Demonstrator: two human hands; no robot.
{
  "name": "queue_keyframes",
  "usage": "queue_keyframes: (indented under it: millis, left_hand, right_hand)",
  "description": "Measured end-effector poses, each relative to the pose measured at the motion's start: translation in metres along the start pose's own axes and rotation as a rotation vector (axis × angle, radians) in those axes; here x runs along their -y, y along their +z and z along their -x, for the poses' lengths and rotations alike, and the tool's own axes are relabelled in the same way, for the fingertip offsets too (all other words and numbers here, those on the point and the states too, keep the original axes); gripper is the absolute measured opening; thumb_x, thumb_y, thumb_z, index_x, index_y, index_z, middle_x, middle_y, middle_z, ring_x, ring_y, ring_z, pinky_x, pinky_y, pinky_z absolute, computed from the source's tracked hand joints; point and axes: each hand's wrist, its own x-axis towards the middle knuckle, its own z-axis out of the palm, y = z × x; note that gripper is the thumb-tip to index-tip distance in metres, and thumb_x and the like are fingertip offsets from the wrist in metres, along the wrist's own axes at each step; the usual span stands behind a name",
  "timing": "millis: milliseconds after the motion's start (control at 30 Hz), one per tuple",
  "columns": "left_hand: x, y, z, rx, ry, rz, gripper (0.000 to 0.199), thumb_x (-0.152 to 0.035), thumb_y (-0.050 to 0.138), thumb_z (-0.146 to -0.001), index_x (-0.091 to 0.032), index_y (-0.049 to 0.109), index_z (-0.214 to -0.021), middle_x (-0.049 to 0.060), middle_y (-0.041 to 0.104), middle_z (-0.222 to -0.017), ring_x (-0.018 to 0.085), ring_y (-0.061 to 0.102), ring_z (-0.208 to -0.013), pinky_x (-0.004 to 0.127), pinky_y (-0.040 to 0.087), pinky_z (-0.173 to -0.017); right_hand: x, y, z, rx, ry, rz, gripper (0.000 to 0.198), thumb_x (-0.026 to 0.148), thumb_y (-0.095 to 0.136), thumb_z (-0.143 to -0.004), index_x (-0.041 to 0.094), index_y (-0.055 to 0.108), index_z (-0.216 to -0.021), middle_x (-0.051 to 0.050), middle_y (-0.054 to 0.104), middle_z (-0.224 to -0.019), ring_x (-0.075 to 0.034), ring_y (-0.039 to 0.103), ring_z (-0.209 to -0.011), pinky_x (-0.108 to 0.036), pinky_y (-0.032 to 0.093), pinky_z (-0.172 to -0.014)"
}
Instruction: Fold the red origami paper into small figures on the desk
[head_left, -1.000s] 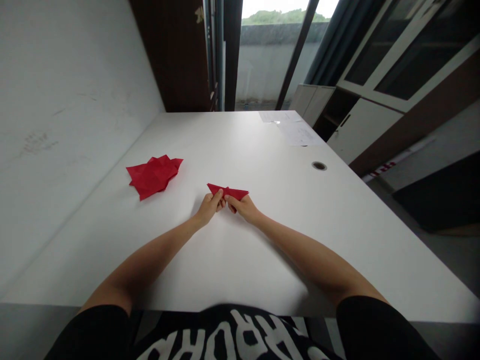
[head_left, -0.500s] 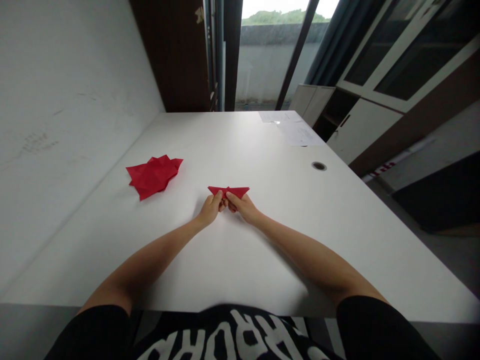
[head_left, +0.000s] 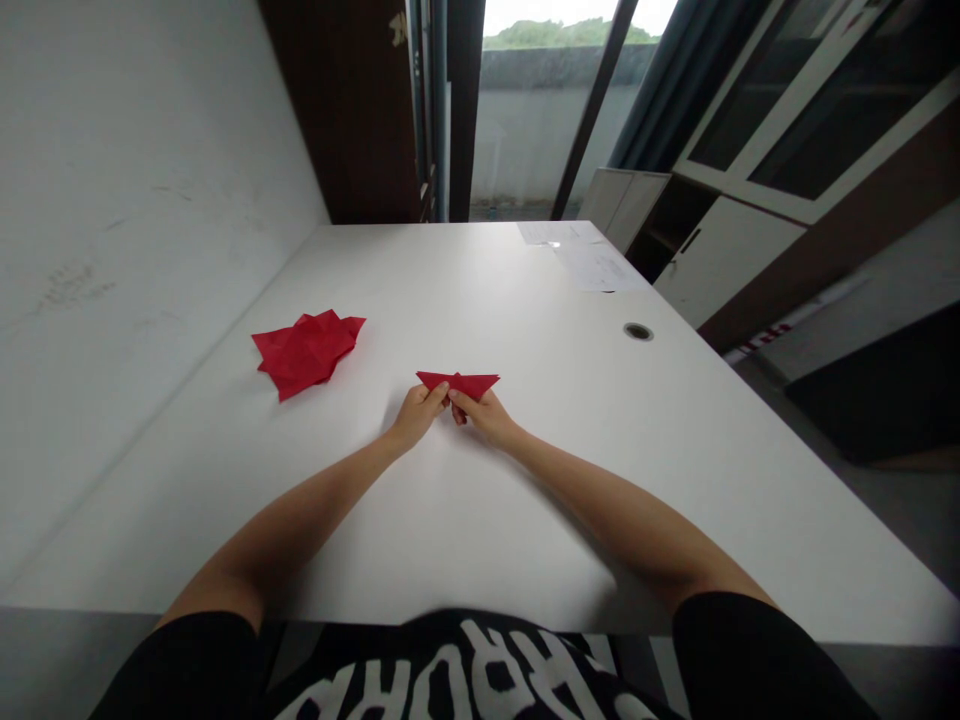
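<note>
Red paper (head_left: pixel 471 383) is pinched in both closed hands (head_left: pixel 420 412) (head_left: pixel 487 416).

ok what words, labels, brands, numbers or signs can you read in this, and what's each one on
Nothing reads clearly enough to quote.
Black T-shirt: large white letters, warped and cut off by the picture's edge; word not certain.
Paper sheets: faint marks, too small to read.
Pale strip at right: red marks, too blurred to read.
Folded red paper and red paper pile: no text visible.
</note>
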Motion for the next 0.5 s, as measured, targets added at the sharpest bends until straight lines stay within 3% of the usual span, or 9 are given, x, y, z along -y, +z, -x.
queue_keyframes:
  millis: [133, 267, 400, 500]
  left_hand:
    - [0.006, -0.006, -0.003, -0.028, -0.006, -0.010, 0.051, -0.061, 0.059, -0.088, -0.017, 0.052, -0.063, -0.006, 0.036, -0.051, 0.006, 0.028, -0.046, 0.026, 0.020, -0.049]
    - [0.012, -0.011, -0.007, -0.054, -0.018, 0.014, 0.046, -0.056, 0.058, -0.090, -0.016, 0.057, -0.067, -0.004, 0.045, -0.050, 0.008, 0.039, -0.045, 0.025, 0.028, -0.049]
    - [0.012, -0.011, -0.007, 0.009, -0.080, 0.150, 0.041, -0.054, 0.063, -0.088, -0.013, 0.065, -0.089, 0.004, 0.068, -0.074, 0.011, 0.058, -0.053, 0.026, 0.044, -0.055]
    - [0.011, -0.009, -0.006, 0.070, -0.141, 0.269, 0.044, -0.053, 0.069, -0.085, -0.012, 0.066, -0.102, 0.007, 0.072, -0.083, 0.014, 0.065, -0.059, 0.029, 0.051, -0.061]
  right_hand:
    - [0.001, -0.007, -0.003, -0.115, -0.024, -0.041, 0.040, 0.057, 0.067, -0.087, 0.020, 0.057, -0.077, 0.004, 0.056, -0.058, -0.011, 0.049, -0.052, -0.026, 0.040, -0.053]
    - [0.006, -0.018, -0.007, -0.265, -0.104, -0.100, 0.040, 0.053, 0.074, -0.082, 0.025, 0.056, -0.103, 0.010, 0.052, -0.057, -0.011, 0.049, -0.050, -0.025, 0.042, -0.051]
    - [0.007, -0.026, -0.009, -0.258, -0.159, -0.073, 0.035, 0.050, 0.074, -0.084, 0.025, 0.056, -0.101, 0.009, 0.054, -0.056, -0.010, 0.051, -0.048, -0.024, 0.042, -0.049]
    - [0.006, -0.026, -0.009, -0.218, -0.175, -0.044, 0.034, 0.049, 0.072, -0.086, 0.024, 0.059, -0.103, 0.008, 0.058, -0.059, -0.010, 0.053, -0.048, -0.024, 0.044, -0.049]
